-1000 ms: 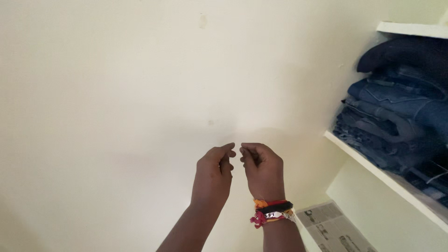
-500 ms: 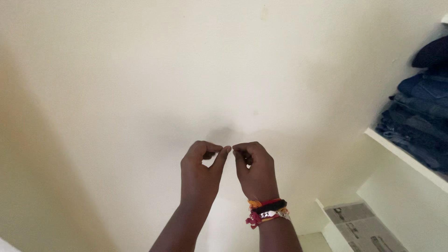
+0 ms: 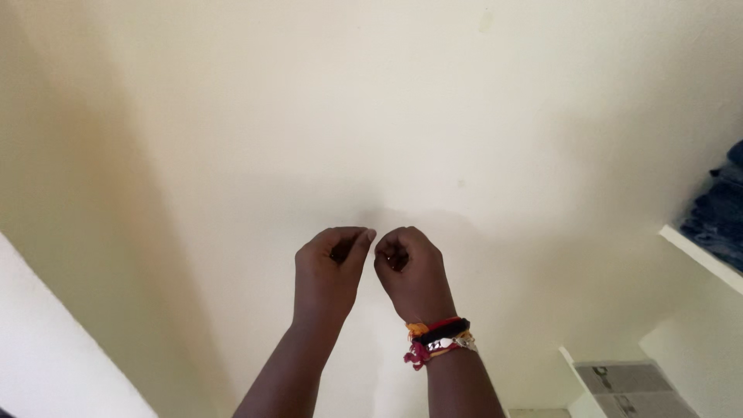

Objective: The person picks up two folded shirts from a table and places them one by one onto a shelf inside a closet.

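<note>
- Cream wall [image 3: 232,116] fills nearly the whole view, bare and evenly painted, with a faint shadow on it just above the hands.
- Left hand [image 3: 329,271] is raised in front of the wall, back toward the camera, fingers curled inward into a loose fist; the thumb tip points toward the other hand.
- Right hand [image 3: 409,271] is raised at the same height, just beside the left, also curled into a loose fist with its back to the camera.
- Both sets of fingertips are drawn in close, and the two hands nearly meet at the thumbs; whether they touch cannot be told.
- Whether anything is pinched between the fingers cannot be told: nothing shows in either hand.
- Wristbands [image 3: 437,340] circle the right wrist: red, black and orange threads and a small metal piece.
- Both forearms rise from the bottom edge of the view, well apart at the bottom and closing in at the hands.
- Shelf [image 3: 696,255], white, juts in at the right edge, with folded dark blue clothes [image 3: 724,217] stacked on it.
- Newspaper [image 3: 631,387] lies on a lower ledge at the bottom right corner.
</note>
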